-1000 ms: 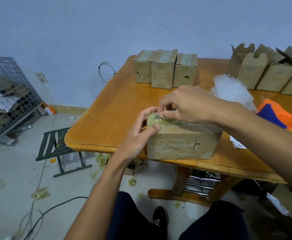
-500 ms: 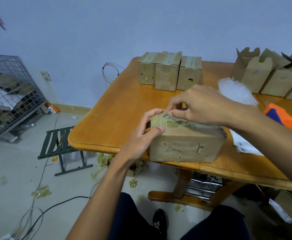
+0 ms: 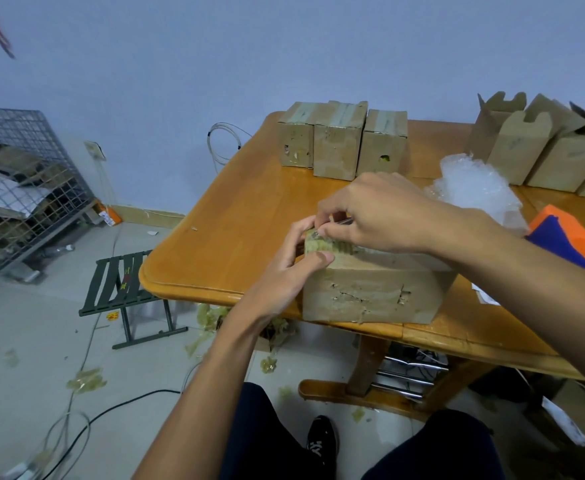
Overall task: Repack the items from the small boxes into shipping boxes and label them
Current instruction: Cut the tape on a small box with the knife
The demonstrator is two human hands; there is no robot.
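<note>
box: small box (image 3: 370, 292) at near edge of bench (image 3: 235, 244), long side facing the lap, top tape not yet opened.
left hand: left hand (image 3: 284, 271) wrapped round box's left end, thumb pressed on front top edge; braces it against the cut.
right hand: right hand (image 3: 381, 213) pinching thin metal blade (image 3: 341, 222), tip at top left corner on the tape; probably starting a slit.
step: opening stage, early.
waiting: three taped boxes (image 3: 339, 143) at far edge.
ready: open shipping boxes (image 3: 526, 147) far right, bubble wrap (image 3: 471, 188) just before them.
risk: blade tip close to left fingers.
</note>
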